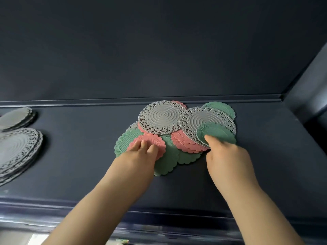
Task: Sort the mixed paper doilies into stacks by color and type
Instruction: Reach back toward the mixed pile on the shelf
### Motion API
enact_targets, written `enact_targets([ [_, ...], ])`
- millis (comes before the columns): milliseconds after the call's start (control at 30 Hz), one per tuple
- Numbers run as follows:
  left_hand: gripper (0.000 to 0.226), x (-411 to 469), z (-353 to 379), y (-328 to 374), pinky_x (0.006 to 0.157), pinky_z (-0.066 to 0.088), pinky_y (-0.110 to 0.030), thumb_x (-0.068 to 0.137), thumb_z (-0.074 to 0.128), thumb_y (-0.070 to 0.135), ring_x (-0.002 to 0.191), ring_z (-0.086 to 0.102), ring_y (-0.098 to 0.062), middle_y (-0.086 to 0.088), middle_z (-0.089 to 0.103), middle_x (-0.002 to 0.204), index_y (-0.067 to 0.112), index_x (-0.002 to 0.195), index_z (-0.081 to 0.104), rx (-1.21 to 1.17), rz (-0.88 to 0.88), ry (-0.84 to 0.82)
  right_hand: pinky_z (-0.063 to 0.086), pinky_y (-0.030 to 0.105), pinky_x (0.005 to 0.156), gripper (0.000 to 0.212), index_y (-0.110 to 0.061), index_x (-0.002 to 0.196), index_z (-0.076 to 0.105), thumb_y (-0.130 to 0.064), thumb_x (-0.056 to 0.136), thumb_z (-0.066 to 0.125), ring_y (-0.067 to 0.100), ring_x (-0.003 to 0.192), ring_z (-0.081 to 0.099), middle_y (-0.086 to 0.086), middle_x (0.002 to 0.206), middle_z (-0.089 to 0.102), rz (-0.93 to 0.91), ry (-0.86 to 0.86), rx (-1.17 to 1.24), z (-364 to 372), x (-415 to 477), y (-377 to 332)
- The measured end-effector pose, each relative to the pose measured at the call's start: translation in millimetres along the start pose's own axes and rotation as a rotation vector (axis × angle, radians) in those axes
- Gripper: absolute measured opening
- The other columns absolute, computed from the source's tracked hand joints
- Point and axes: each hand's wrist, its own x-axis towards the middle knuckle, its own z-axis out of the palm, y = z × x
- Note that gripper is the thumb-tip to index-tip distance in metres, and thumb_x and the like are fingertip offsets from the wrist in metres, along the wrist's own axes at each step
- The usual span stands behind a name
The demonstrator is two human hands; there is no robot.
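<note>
1. Sorted so far: two grey stacks sit at the left edge of the table (79, 156), well apart from everything else. The nearer is a lace stack (17, 149), several sheets deep. Beyond it lies a second grey stack (16, 118), too blurred to tell its type.
2. Still to sort: a mixed pile (185, 144) lies right of centre, close to the far ledge. Two grey lace doilies lie on top at its far side. Pink and green ones overlap beneath them and fan out toward the near side.
3. No pink or green stack is in view, so I judge those colours not yet started. More grey lace must also cross to the left, so the task looks less than half done.
4. The left hand (139, 152) has its fingers fairly straight and laid flat on a pink doily (152, 141) at the pile's near left. That doily rests on green ones. The hand presses on it and grips nothing.
5. The right hand (228, 156) is at the pile's near right, one fingertip on a small green doily (217, 132) that overlaps a grey lace one. The thumb is hidden, so I cannot tell whether it pinches the sheet or only touches it.
6. Likely step in hand: separating one pink and one green sheet to begin new stacks.
</note>
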Motion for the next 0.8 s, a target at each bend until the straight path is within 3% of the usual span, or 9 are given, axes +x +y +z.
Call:
enact_targets([
  [67, 0.056, -6.4, -4.9, -2.3, 0.057, 0.053, -0.030, 0.072, 0.060, 0.004, 0.097, 0.059, -0.013, 0.011, 0.056, 0.110, 0.029, 0.121, 0.050, -0.054, -0.006, 0.036, 0.046, 0.032, 0.050, 0.025, -0.010, 0.094, 0.068, 0.004, 0.076, 0.059, 0.031, 0.060, 0.063, 0.007, 0.072, 0.068, -0.013, 0.052, 0.065, -2.7, -1.9, -1.1],
  [133, 0.065, -15.6, -11.5, -7.0, 0.043, 0.053, -0.026, 0.051, 0.074, -0.004, 0.082, 0.068, -0.012, 0.014, 0.069, 0.099, 0.029, 0.106, 0.067, -0.169, 0.002, 0.109, 0.049, 0.034, 0.042, 0.021, -0.008, 0.087, 0.071, 0.005, 0.070, 0.069, 0.031, 0.049, 0.060, 0.008, 0.059, 0.066, -0.062, 0.176, 0.190, -3.5, -7.2, -7.3],
  [200, 0.067, -21.7, -13.3, -16.2, 0.054, 0.056, -0.026, 0.050, 0.070, -0.010, 0.088, 0.068, -0.010, 0.018, 0.069, 0.104, 0.030, 0.105, 0.069, -0.228, 0.026, 0.234, 0.052, 0.035, 0.046, 0.019, -0.008, 0.089, 0.071, 0.001, 0.072, 0.071, 0.029, 0.053, 0.063, 0.007, 0.065, 0.069, -0.122, 0.306, 0.354, -3.2, -15.5, -27.5],
  [300, 0.051, -31.9, -12.2, -36.0, 0.084, 0.052, -0.041, 0.070, 0.049, -0.009, 0.105, 0.061, -0.018, 0.010, 0.068, 0.109, 0.022, 0.105, 0.070, -0.287, 0.081, 0.437, 0.054, 0.036, 0.061, 0.014, -0.007, 0.095, 0.065, -0.003, 0.082, 0.062, 0.027, 0.076, 0.066, 0.007, 0.088, 0.070, -0.192, 0.320, 0.539, 0.6, -25.9, -67.1],
  [400, 0.054, -51.5, -15.0, -65.7, 0.102, 0.033, -0.018, 0.074, 0.041, -0.011, 0.108, 0.050, -0.010, 0.013, 0.063, 0.110, 0.022, 0.110, 0.065, -0.352, 0.095, 0.568, 0.049, 0.037, 0.061, 0.014, -0.004, 0.097, 0.061, 0.000, 0.083, 0.059, 0.025, 0.072, 0.064, 0.009, 0.083, 0.068, -0.227, 0.285, 0.593, 5.3, -32.9, -105.5],
  [467, 0.047, -70.6, -20.3, -89.0, 0.104, 0.026, -0.010, 0.078, 0.041, -0.005, 0.110, 0.044, 0.000, 0.024, 0.052, 0.110, 0.025, 0.111, 0.057, -0.371, 0.105, 0.616, 0.043, 0.037, 0.052, 0.017, -0.004, 0.096, 0.061, 0.005, 0.081, 0.060, 0.025, 0.056, 0.057, 0.009, 0.066, 0.062, -0.236, 0.295, 0.584, 7.8, -34.9, -133.0],
  [567, 0.044, -108.0, -18.3, -135.0, 0.103, 0.034, -0.020, 0.079, 0.053, -0.007, 0.108, 0.052, -0.007, 0.020, 0.055, 0.113, 0.025, 0.110, 0.059, -0.390, 0.072, 0.635, 0.037, 0.027, 0.050, 0.024, -0.003, 0.099, 0.065, 0.009, 0.078, 0.061, 0.021, 0.045, 0.050, 0.008, 0.056, 0.059, -0.258, 0.367, 0.558, 12.3, -39.3, -186.5],
  [667, 0.022, -153.9, -12.3, -187.8, 0.098, 0.042, -0.032, 0.086, 0.057, 0.008, 0.105, 0.058, -0.020, 0.002, 0.066, 0.109, 0.010, 0.104, 0.069, -0.365, -0.021, 0.610, 0.040, 0.023, 0.058, 0.032, 0.001, 0.107, 0.065, 0.004, 0.076, 0.058, 0.019, 0.051, 0.060, 0.011, 0.064, 0.066, -0.303, 0.441, 0.549, 20.7, -50.4, -252.5],
  [800, 0.035, -218.6, -6.7, -254.1, 0.096, 0.042, -0.034, 0.090, 0.045, 0.025, 0.102, 0.062, -0.026, -0.004, 0.070, 0.103, 0.004, 0.099, 0.072, -0.315, -0.143, 0.587, 0.046, 0.019, 0.067, 0.044, 0.005, 0.110, 0.062, 0.016, 0.068, 0.064, 0.016, 0.069, 0.061, 0.016, 0.079, 0.070, -0.443, 0.500, 0.540, 42.2, -69.5, -336.8],
])
